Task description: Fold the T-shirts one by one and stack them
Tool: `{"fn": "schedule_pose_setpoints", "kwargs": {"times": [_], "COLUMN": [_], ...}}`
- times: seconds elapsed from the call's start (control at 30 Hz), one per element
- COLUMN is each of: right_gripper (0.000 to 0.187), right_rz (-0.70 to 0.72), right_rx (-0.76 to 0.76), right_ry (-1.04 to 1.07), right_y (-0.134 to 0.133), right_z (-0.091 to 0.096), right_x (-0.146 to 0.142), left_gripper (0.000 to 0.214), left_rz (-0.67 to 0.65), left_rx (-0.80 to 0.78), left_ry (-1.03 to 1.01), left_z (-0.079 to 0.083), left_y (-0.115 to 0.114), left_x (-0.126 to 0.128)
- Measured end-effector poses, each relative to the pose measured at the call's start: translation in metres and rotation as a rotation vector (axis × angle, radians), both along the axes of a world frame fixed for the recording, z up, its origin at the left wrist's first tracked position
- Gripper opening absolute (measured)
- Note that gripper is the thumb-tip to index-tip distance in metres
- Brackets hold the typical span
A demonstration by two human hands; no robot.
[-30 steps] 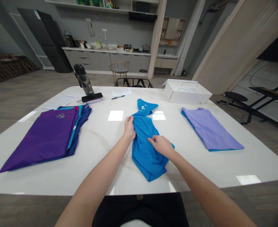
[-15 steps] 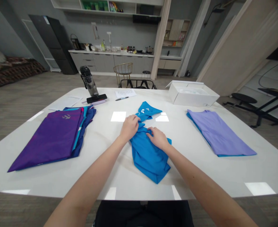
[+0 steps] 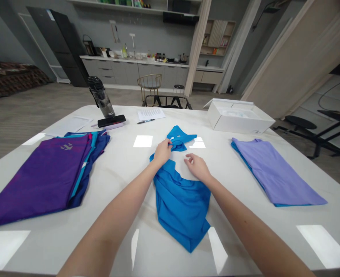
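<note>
Blue sports shirt (image 3: 181, 211) is lying crumpled at the centre of the tabletop (image 3: 114, 181), its collar end (image 3: 181, 138) twisted. The left hand (image 3: 161, 152) is gripping the cloth there, the right hand (image 3: 197, 167) is hovering open just beside it; untwisting seems to be underway, and freeing that twist looks called for.

A bright blue shirt (image 3: 181, 211), rumpled and bunched lengthwise, its narrow upper end (image 3: 181, 138) twisted and showing small white print, lying flat on a white table (image 3: 146, 250)
</note>
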State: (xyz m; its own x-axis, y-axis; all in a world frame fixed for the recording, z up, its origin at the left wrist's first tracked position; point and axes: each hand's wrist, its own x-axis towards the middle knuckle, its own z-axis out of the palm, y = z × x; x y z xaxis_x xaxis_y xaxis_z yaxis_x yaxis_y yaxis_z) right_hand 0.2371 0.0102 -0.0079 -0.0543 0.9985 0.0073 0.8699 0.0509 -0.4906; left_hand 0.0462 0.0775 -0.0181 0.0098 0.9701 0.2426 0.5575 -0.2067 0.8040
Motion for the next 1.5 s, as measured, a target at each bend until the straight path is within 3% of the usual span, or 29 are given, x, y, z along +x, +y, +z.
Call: {"fn": "schedule_pose_setpoints", "kwargs": {"times": [0.1,0.17,0.27,0.4,0.47,0.57,0.63,0.7,0.77,0.87,0.97,1.03,1.1,1.13,1.2,1.3,1.5], "right_gripper": [0.051,0.044,0.027,0.023,0.024,0.029,0.033,0.034,0.032,0.026,0.034,0.044,0.049,0.05,0.046,0.042,0.067], "right_rz": [-0.084,-0.085,-0.04,0.065,0.072,0.154,0.306,0.367,0.25,-0.018,-0.081,-0.051,-0.032,-0.04,-0.061,-0.01,0.108], "right_rx": [0.06,0.05,0.036,0.228,0.288,0.244,0.183,0.156,0.165,0.115,0.032,0.042,0.088,0.11,0.12,0.075,-0.025], "right_ry": [-0.004,-0.027,-0.04,0.153,0.316,0.619,0.786,0.861,0.82,0.528,0.209,0.094,0.037,0.024,0.013,-0.008,-0.12], "right_y": [0.033,0.046,0.051,0.048,0.047,0.048,0.049,0.052,0.056,0.065,0.071,0.072,0.073,0.073,0.075,0.082,0.096], "right_z": [-0.006,-0.009,-0.012,-0.008,0.004,0.032,0.051,0.061,0.059,0.037,0.012,0.004,0.002,0.004,0.008,0.013,0.006], "right_x": [-0.001,-0.007,-0.016,-0.025,-0.034,-0.058,-0.077,-0.09,-0.093,-0.083,-0.072,-0.074,-0.082,-0.088,-0.102,-0.121,-0.157], "left_gripper": [0.002,0.01,0.015,0.013,0.015,0.04,0.045,0.026,0.017,0.018,0.016,0.024,0.037,0.04,0.036,0.029,0.048], "left_rz": [-0.001,0.05,0.222,0.485,0.507,0.251,0.072,0.073,0.222,0.467,0.641,0.776,0.819,0.767,0.503,0.13,0.07], "left_rx": [-0.064,-0.095,-0.115,-0.132,-0.02,0.197,0.199,0.139,0.092,-0.029,-0.156,-0.064,0.146,0.238,0.294,0.118,-0.111], "left_ry": [-0.555,-0.842,-0.968,-0.767,-0.53,-0.132,-0.045,-0.177,-0.483,-0.972,-1.137,-0.964,-0.574,-0.347,0.061,0.448,0.664], "left_z": [-0.002,-0.005,-0.011,-0.009,-0.001,0.017,0.027,0.032,0.034,0.034,0.03,0.026,0.022,0.02,0.019,0.018,-0.003], "left_y": [0.003,0.003,0.003,-0.006,-0.016,-0.032,-0.035,-0.03,-0.019,-0.002,0.005,0.001,-0.008,-0.013,-0.024,-0.032,-0.023], "left_x": [-0.001,-0.005,-0.022,-0.051,-0.059,-0.055,-0.048,-0.047,-0.056,-0.091,-0.132,-0.149,-0.153,-0.152,-0.144,-0.131,-0.129]}}
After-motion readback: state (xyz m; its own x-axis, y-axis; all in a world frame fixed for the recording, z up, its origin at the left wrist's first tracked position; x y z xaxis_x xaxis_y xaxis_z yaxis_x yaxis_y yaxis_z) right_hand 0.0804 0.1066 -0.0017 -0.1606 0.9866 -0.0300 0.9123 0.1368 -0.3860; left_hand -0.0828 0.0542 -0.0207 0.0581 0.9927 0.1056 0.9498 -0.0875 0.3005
